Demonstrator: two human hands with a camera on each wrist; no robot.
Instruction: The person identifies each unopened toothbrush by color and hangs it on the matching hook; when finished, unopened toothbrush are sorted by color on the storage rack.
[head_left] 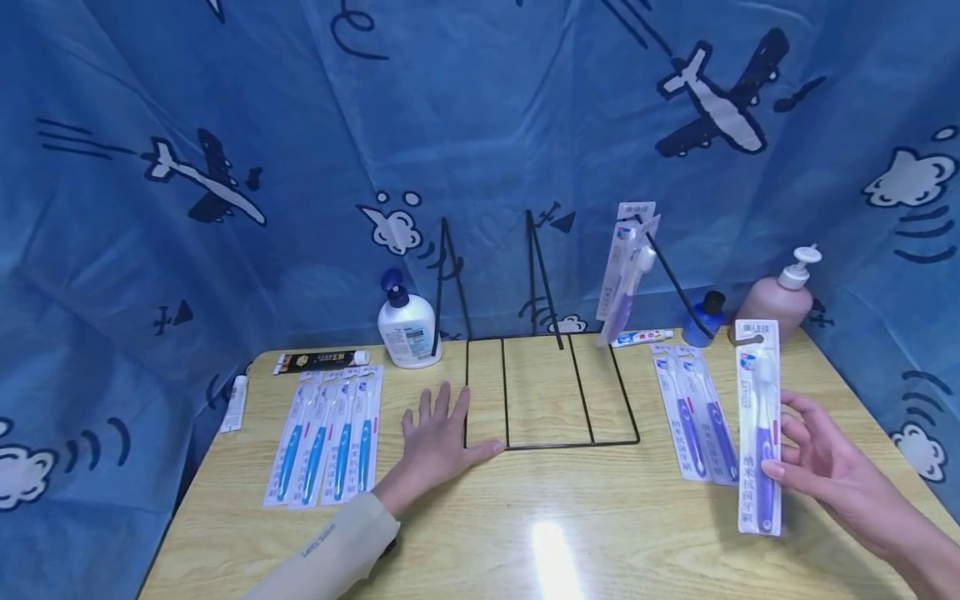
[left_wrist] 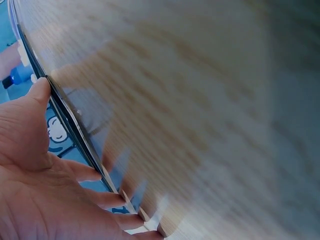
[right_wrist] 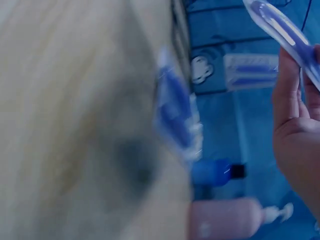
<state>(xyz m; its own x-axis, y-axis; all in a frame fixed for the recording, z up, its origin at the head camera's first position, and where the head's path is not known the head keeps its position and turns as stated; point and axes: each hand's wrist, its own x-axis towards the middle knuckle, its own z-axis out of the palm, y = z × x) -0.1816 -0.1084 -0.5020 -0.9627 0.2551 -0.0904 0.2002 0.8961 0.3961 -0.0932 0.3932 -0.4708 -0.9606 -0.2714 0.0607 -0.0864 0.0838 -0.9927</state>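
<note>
My right hand (head_left: 828, 475) pinches a packaged purple toothbrush (head_left: 765, 450) by the side of its clear blister pack, upright above the right of the table. In the right wrist view the pack (right_wrist: 282, 27) shows between thumb and fingers. My left hand (head_left: 438, 442) lies palm down with fingers spread at the front left corner of a black wire rack (head_left: 570, 445); its thumb touches the rack's front. Packaged purple toothbrushes (head_left: 621, 312) hang from the rack's right hook. Two more packs (head_left: 690, 417) lie flat between the rack and my right hand.
Several packaged blue toothbrushes (head_left: 341, 442) lie in a row at left, below a black toothpaste tube (head_left: 318, 360). A small white tube (head_left: 235, 404) is farther left. Behind stand a white pump bottle (head_left: 408, 329), a blue bottle (head_left: 702, 321) and a pink pump bottle (head_left: 772, 304).
</note>
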